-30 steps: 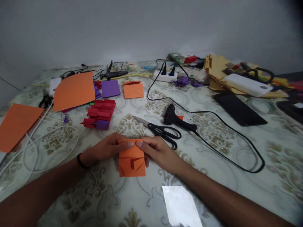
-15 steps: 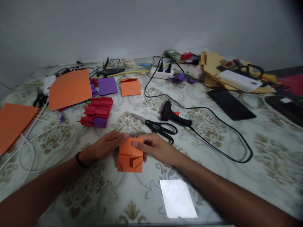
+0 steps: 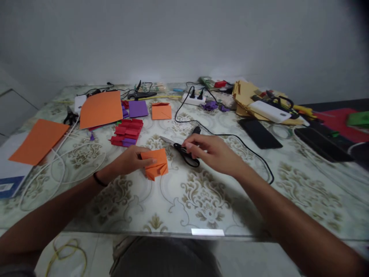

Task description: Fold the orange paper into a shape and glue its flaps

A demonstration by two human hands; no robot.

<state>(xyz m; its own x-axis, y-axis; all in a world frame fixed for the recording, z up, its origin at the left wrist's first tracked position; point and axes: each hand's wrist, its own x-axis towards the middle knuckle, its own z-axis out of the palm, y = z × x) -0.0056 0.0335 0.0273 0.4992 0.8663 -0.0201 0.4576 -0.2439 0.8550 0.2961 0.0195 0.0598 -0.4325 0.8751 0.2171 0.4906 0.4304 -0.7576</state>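
My left hand grips a folded orange paper piece by its left side, thumb on top and fingers beneath. Creased flaps stick out along the paper's near edge. To the right, my right hand has its fingers closed at the black handles of the scissors, whose blades point away to the left. One handle loop shows; the other is partly covered by the fingers. Behind that hand lies the black glue gun, mostly hidden.
A red folded-paper assembly with a purple part lies left of centre. Behind it are orange sheets, a purple square and another orange folded piece. A power strip, black cable and phone lie beyond my right hand.
My right hand has let go of the orange paper and moved right to the scissors. My left hand still holds the paper, now tilted. The view has shifted, showing the table's front edge.
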